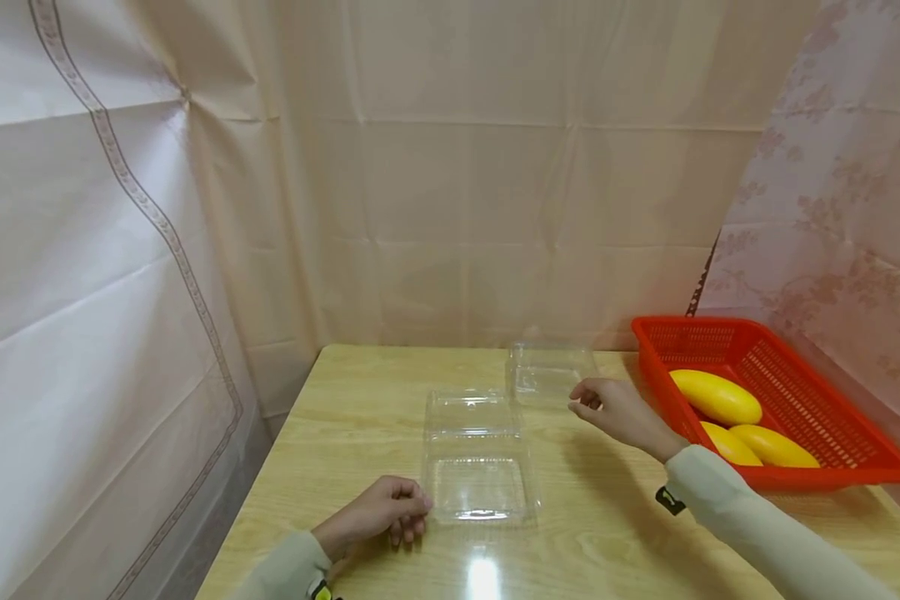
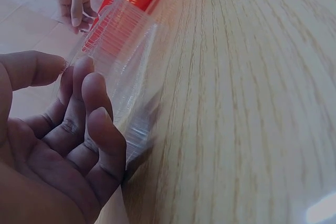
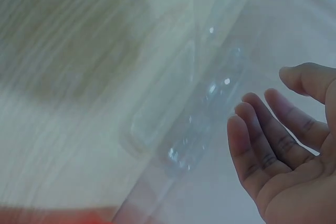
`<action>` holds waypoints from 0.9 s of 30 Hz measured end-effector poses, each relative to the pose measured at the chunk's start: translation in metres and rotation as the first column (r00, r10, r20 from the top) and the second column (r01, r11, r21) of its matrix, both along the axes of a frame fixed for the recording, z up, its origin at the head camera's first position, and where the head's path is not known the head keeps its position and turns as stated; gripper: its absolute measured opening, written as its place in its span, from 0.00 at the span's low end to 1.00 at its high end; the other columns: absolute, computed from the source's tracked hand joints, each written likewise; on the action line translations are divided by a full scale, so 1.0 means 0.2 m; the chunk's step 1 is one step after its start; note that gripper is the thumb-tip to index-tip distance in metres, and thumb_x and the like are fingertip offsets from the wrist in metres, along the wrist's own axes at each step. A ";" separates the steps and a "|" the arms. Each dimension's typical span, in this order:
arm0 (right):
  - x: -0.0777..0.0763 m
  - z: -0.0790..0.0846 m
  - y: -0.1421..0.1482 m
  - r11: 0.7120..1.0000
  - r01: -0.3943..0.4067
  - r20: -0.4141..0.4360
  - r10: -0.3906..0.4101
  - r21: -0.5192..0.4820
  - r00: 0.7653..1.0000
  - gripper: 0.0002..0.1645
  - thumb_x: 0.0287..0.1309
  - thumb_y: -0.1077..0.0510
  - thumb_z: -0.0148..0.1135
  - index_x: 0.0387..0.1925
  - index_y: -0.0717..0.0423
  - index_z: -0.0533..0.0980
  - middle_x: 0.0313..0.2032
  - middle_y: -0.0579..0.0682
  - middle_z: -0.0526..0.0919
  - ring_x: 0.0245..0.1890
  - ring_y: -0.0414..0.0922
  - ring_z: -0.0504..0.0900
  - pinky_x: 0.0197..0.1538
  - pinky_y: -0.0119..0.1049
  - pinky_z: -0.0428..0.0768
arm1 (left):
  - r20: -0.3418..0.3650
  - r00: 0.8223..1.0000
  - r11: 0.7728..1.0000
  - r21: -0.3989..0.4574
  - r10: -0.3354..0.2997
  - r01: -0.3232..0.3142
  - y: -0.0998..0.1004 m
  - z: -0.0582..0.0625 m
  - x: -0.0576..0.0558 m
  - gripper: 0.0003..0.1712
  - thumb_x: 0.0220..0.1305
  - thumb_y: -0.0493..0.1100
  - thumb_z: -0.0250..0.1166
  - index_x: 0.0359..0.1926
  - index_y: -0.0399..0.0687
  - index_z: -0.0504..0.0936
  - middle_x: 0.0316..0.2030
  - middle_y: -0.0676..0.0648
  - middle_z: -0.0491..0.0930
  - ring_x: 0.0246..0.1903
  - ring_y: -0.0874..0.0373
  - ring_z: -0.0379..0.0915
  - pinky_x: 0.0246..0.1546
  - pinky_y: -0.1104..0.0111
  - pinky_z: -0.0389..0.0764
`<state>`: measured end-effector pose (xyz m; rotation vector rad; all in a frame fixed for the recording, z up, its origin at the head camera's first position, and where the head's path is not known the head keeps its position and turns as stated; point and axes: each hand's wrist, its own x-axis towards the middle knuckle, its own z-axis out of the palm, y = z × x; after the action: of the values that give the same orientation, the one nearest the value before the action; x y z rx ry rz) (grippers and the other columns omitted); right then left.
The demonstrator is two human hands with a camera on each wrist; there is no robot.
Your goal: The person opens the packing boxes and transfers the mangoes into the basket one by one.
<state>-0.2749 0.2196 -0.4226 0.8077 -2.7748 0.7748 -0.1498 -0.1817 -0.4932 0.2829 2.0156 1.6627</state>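
A clear plastic clamshell box lies unfolded on the table, its two halves one behind the other. My left hand is at its near left side; in the left wrist view, the left hand pinches the clear edge between thumb and index finger. Farther back sits a second clear plastic box. My right hand hovers by that box's front right corner. Seen from the right wrist, the right hand has relaxed fingers, a gap between thumb and fingertips, and nothing held, with a clear box beyond them.
A red plastic basket stands at the table's right side, holding several yellow mango-like fruits. The wooden table ends at a hanging beige cloth at the back. More sheeting hangs to the left and right.
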 end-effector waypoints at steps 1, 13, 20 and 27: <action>0.00 -0.01 -0.01 1.000 -0.005 0.009 0.005 0.000 1.000 0.04 0.64 0.60 0.70 0.38 0.56 0.84 0.29 0.41 0.83 0.30 0.38 0.78 0.37 0.36 0.81 | -0.001 1.000 1.000 0.000 -0.001 0.001 0.00 0.00 0.00 0.16 0.75 0.42 0.61 0.37 0.30 0.80 0.26 0.47 0.84 0.22 0.62 0.75 0.20 0.73 0.75; 0.05 -0.10 -0.13 0.995 -0.087 0.050 0.089 -0.052 0.995 0.03 0.65 0.60 0.69 0.35 0.57 0.85 0.27 0.40 0.82 0.27 0.37 0.76 0.33 0.32 0.79 | -0.001 1.000 1.000 0.006 0.002 -0.002 0.00 0.00 0.00 0.15 0.75 0.43 0.61 0.37 0.32 0.80 0.26 0.48 0.84 0.22 0.62 0.75 0.21 0.72 0.74; 0.06 -0.18 -0.20 0.993 -0.106 0.123 0.111 -0.047 0.986 0.12 0.72 0.54 0.64 0.38 0.59 0.85 0.30 0.47 0.86 0.27 0.36 0.75 0.33 0.32 0.78 | -0.001 1.000 1.000 0.011 0.005 -0.005 0.01 0.00 0.01 0.16 0.75 0.43 0.62 0.38 0.30 0.80 0.27 0.46 0.84 0.22 0.61 0.75 0.21 0.72 0.74; 0.07 -0.22 -0.25 0.992 -0.078 0.190 0.095 -0.097 0.977 0.18 0.74 0.50 0.61 0.39 0.61 0.86 0.33 0.49 0.87 0.30 0.38 0.78 0.34 0.34 0.79 | 0.002 1.000 1.000 -0.001 0.013 -0.013 0.01 0.00 0.01 0.16 0.75 0.43 0.62 0.38 0.30 0.80 0.27 0.46 0.84 0.22 0.61 0.75 0.21 0.71 0.75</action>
<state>-0.2614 0.1687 -0.4665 0.8851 -2.8641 1.0381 -0.1482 -0.1801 -0.4926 0.2687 2.0213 1.6689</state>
